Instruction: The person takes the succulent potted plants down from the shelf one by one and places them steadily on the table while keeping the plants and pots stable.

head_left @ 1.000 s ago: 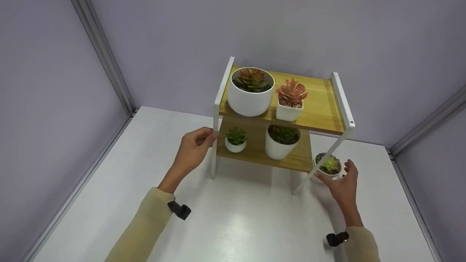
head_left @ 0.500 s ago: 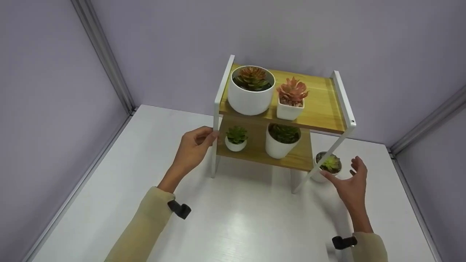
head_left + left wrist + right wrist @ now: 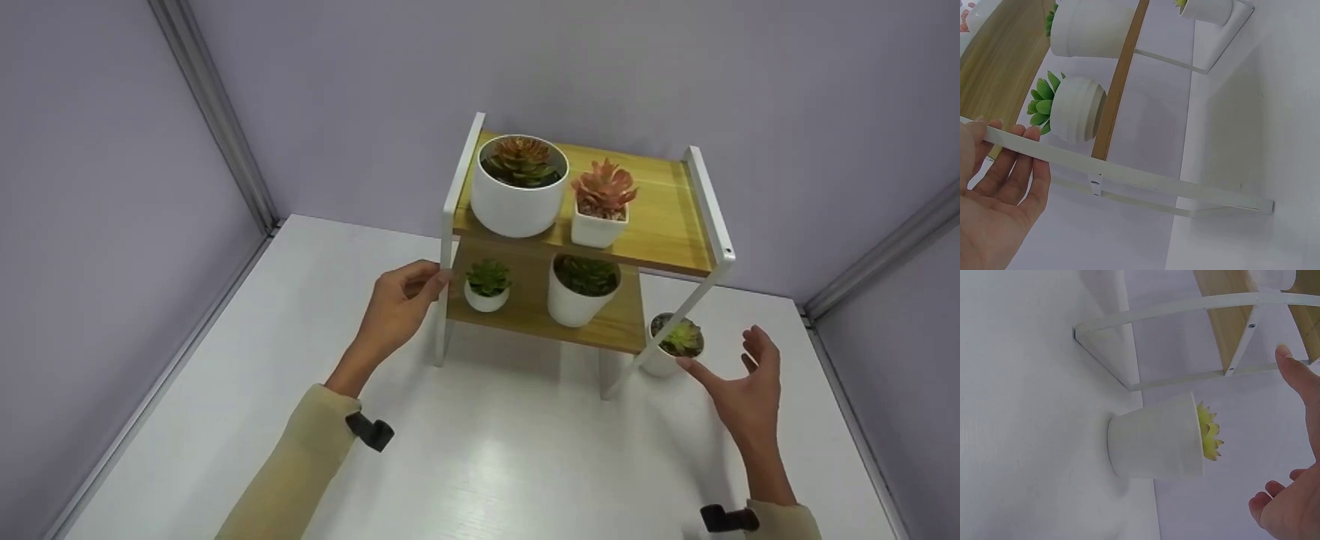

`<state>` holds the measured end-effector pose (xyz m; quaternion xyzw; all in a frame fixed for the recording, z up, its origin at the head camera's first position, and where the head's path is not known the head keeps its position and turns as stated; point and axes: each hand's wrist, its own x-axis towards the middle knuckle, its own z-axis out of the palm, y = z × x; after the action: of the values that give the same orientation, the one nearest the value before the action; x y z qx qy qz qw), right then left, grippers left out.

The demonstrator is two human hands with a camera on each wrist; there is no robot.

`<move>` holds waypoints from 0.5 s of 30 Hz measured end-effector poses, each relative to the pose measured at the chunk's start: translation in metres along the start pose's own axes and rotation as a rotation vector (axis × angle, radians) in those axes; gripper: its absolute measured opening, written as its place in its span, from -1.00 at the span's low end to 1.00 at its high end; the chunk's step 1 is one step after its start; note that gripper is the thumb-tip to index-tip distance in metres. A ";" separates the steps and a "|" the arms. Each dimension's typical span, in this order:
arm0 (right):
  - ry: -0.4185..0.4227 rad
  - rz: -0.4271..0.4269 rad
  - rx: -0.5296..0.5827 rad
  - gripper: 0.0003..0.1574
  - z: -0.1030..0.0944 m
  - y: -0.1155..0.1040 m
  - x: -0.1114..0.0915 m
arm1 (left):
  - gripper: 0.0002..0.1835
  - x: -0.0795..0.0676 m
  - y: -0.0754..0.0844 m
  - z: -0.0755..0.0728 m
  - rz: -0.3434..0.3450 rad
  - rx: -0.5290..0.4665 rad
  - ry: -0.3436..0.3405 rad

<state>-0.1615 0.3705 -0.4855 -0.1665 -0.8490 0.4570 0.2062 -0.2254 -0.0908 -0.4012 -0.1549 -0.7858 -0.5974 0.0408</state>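
Observation:
A two-tier plant shelf [image 3: 660, 225] with wooden boards and white metal side frames stands on the white table. My left hand [image 3: 405, 304] holds its left front post, the thumb on one side and fingertips showing past the bar in the left wrist view. My right hand [image 3: 746, 390] is spread beside a potted succulent [image 3: 661, 364] on the table to the shelf's right, thumb and fingers apart with nothing between them. That pot [image 3: 1154, 439] is white and tapered, its plant yellow-green. It stands upright, partly behind the right front post in the head view.
On the upper board are a large round pot [image 3: 517, 210] and a small square pot [image 3: 598, 231] with a pink succulent. The lower board bears a tiny pot [image 3: 486, 300] and a taller white pot [image 3: 574, 304]. Pale wall panels [image 3: 585, 67] enclose the table.
My right hand has drawn back to the right and toward me, away from the potted succulent beside the shelf. The left hand keeps its place on the post.

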 end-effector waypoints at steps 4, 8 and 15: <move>0.011 -0.046 0.008 0.38 -0.006 -0.010 -0.005 | -0.74 0.000 -0.001 0.000 0.006 -0.004 0.005; 0.021 -0.111 0.029 0.34 -0.012 -0.021 -0.012 | -0.75 0.000 -0.002 0.000 0.006 -0.015 0.005; 0.083 -0.185 0.027 0.19 -0.020 -0.040 -0.021 | -0.73 0.007 -0.020 0.002 0.001 -0.008 0.011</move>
<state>-0.1373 0.3540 -0.4459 -0.1032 -0.8451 0.4403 0.2851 -0.2375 -0.0921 -0.4191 -0.1520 -0.7830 -0.6015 0.0448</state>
